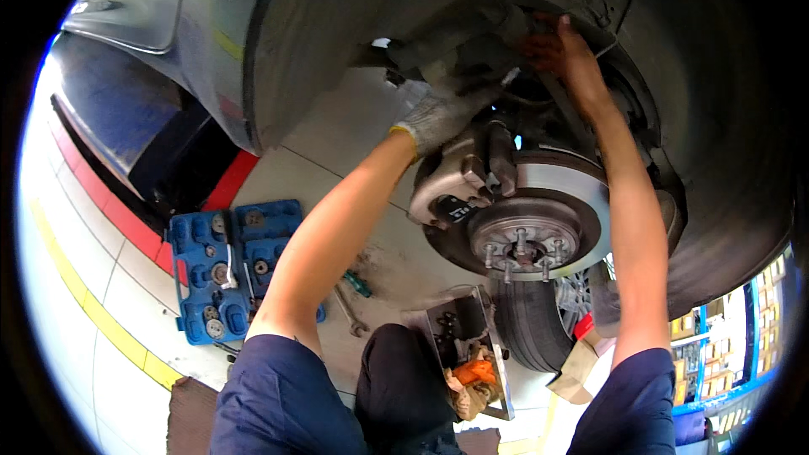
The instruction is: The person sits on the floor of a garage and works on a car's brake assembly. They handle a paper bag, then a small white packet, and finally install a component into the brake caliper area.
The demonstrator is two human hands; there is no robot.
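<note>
My left hand [442,120], in a pale knit glove with a yellow cuff, reaches behind the brake caliper [447,177] among dark suspension parts [463,46]. Its fingertips are lost in shadow, so its grip does not show. Higher and to the right, my bare right hand [575,63] is inside the wheel arch. Its fingers point left, apart from the thumb, against dark parts; nothing held can be made out. Below both hands is the brake disc [581,190], with the hub and its studs [524,248] exposed. The wheel is off this hub.
A blue tool case [194,282] with round metal pieces lies open on the floor at left, a ratchet [227,257] across it. Nearby are a wrench [350,313] and a green-handled tool [358,284]. By my knee stands a metal box [504,383]; behind it, a tyre [531,324].
</note>
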